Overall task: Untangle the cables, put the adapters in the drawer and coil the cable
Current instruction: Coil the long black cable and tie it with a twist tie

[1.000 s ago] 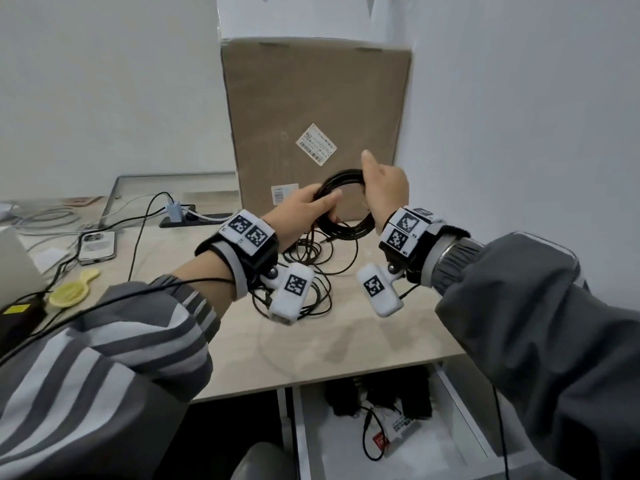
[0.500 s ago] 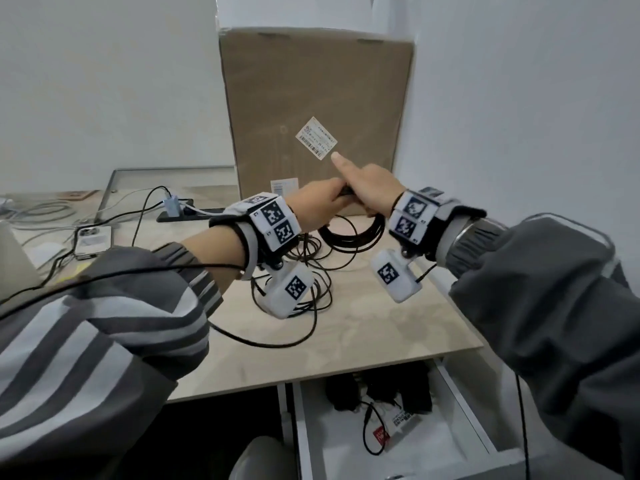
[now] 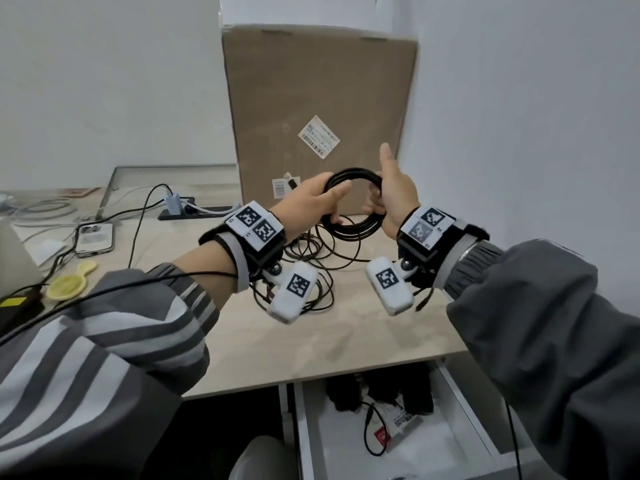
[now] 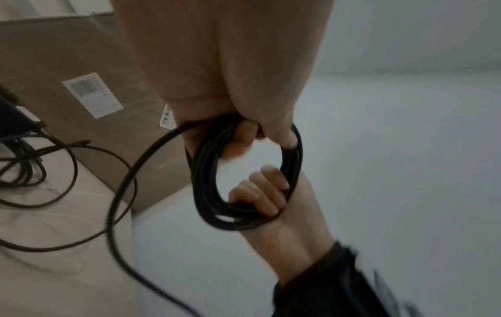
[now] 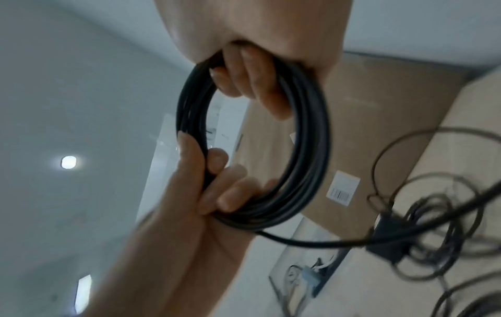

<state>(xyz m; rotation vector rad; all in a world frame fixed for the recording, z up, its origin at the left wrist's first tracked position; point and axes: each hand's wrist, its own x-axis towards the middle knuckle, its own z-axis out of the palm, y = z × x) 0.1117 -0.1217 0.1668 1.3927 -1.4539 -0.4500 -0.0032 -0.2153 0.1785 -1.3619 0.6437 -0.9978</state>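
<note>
A black cable coil (image 3: 353, 233) (image 4: 206, 188) (image 5: 306, 150) hangs in the air above the desk, upright like a ring. My left hand (image 3: 311, 202) grips its left side, fingers curled through the loop. My right hand (image 3: 391, 199) grips the right side, thumb pointing up. A loose tail runs from the coil down to a tangle of thin dark cables (image 3: 311, 258) on the desk (image 3: 311, 341). Black adapters (image 3: 381, 393) lie in the open white drawer (image 3: 450, 441) under the desk's front edge.
A tall cardboard box (image 3: 318, 98) stands right behind the coil. A power strip (image 3: 194, 211) with a plugged charger, a phone (image 3: 95, 237) and a yellow object (image 3: 67, 282) lie at the left. A white wall is close on the right.
Half a second ago both hands met low over the coil near the desk. Now they have lifted it and moved apart, holding the ring upright on either side.
</note>
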